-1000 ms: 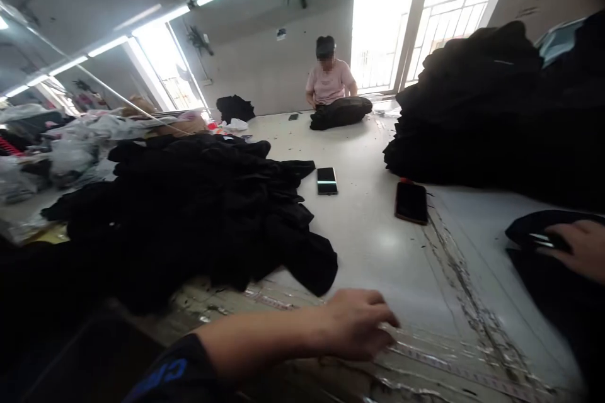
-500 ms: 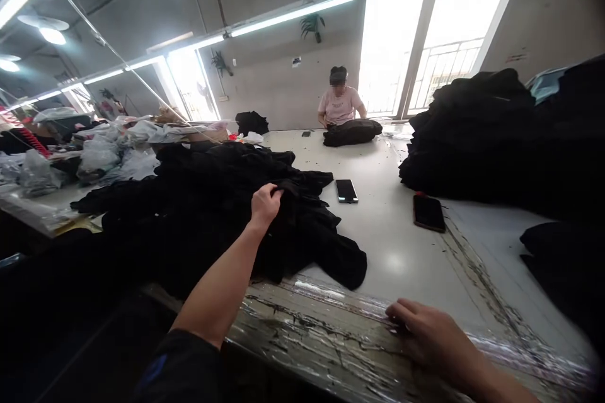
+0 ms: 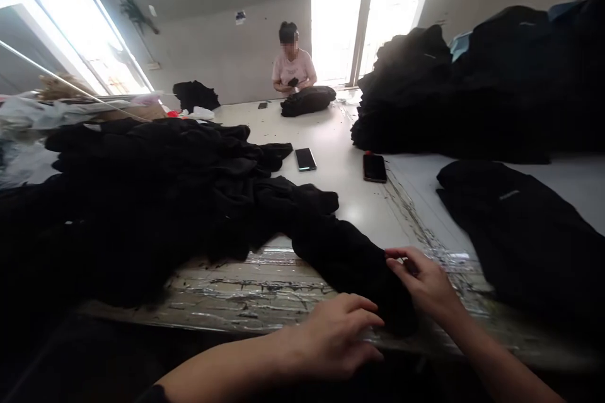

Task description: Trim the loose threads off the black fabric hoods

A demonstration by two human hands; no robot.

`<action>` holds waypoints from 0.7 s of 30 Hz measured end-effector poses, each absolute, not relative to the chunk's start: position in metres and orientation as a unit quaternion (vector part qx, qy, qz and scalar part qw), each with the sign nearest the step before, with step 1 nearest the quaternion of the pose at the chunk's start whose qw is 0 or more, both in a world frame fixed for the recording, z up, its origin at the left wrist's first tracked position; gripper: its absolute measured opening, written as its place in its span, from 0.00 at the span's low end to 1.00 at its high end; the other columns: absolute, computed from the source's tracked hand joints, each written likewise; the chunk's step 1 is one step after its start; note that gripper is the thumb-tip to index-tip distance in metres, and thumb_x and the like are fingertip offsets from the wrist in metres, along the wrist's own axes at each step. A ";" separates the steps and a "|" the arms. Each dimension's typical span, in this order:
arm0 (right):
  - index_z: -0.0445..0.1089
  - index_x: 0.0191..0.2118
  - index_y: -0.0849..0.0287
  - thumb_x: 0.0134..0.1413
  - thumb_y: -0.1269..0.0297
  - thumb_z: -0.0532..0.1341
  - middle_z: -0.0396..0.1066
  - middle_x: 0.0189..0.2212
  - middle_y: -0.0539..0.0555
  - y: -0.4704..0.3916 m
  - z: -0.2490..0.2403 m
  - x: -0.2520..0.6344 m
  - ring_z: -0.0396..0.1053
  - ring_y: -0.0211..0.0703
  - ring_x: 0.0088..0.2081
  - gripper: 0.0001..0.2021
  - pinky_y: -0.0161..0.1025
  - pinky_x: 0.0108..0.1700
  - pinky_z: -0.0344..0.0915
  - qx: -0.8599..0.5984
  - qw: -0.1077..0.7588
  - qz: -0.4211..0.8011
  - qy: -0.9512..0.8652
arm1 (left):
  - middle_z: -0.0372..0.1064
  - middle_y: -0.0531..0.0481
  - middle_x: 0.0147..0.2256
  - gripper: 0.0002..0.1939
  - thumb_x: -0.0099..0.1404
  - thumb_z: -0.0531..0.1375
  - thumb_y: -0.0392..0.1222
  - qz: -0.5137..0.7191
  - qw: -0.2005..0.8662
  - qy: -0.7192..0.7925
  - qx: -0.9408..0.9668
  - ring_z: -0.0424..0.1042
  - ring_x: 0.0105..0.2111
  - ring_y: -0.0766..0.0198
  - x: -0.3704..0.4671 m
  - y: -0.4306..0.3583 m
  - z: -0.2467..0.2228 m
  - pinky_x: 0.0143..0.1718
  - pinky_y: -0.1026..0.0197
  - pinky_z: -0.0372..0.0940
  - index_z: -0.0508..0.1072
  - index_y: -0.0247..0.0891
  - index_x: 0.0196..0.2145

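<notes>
Some bare table point(image 3: 362, 204) separates phones point(image 3: 375, 168) from black cloth point(image 3: 350, 255), edge in right hand point(image 3: 432, 288).

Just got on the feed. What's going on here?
The right hand pinches the edge of a black cloth that stretches from the pile on the left. The left hand is open beside the cloth; whether it touches is unclear. A dark stack stands to the right, with another dark piece lying nearer. Across the table, another person is behind a dark bundle.
</notes>
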State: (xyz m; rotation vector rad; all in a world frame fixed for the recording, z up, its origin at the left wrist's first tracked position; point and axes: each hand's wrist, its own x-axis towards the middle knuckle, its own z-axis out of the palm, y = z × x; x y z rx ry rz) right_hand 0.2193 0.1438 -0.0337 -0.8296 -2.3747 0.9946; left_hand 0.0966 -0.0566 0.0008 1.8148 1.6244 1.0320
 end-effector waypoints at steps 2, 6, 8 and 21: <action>0.69 0.44 0.58 0.54 0.53 0.57 0.71 0.41 0.59 0.144 -0.041 0.220 0.71 0.49 0.36 0.16 0.43 0.36 0.69 -0.306 0.237 0.318 -0.866 | 0.72 0.41 0.45 0.13 0.61 0.59 0.37 0.420 0.209 0.625 0.624 0.71 0.45 0.57 0.085 -0.061 0.006 0.48 0.58 0.66 0.73 0.38 0.45; 0.67 0.46 0.59 0.51 0.57 0.59 0.70 0.42 0.60 0.141 -0.057 0.218 0.70 0.52 0.41 0.17 0.46 0.40 0.67 -0.311 0.239 0.249 -0.886 | 0.71 0.44 0.42 0.10 0.63 0.57 0.37 0.484 0.055 0.704 0.516 0.70 0.45 0.56 0.041 -0.044 0.021 0.49 0.56 0.63 0.74 0.43 0.41; 0.68 0.41 0.59 0.51 0.61 0.58 0.72 0.36 0.58 0.140 -0.057 0.216 0.71 0.51 0.37 0.11 0.45 0.39 0.67 -0.302 0.217 0.248 -0.895 | 0.70 0.44 0.47 0.13 0.59 0.61 0.36 0.469 -0.007 0.725 0.504 0.66 0.50 0.54 0.018 -0.024 0.019 0.54 0.53 0.58 0.74 0.43 0.43; 0.70 0.37 0.55 0.51 0.72 0.56 0.69 0.40 0.55 0.186 0.009 0.249 0.70 0.49 0.42 0.08 0.44 0.44 0.67 -0.244 0.372 0.136 -0.885 | 0.72 0.49 0.40 0.08 0.60 0.59 0.37 0.356 -0.096 0.717 0.591 0.69 0.42 0.56 -0.001 -0.043 0.057 0.48 0.53 0.61 0.74 0.45 0.38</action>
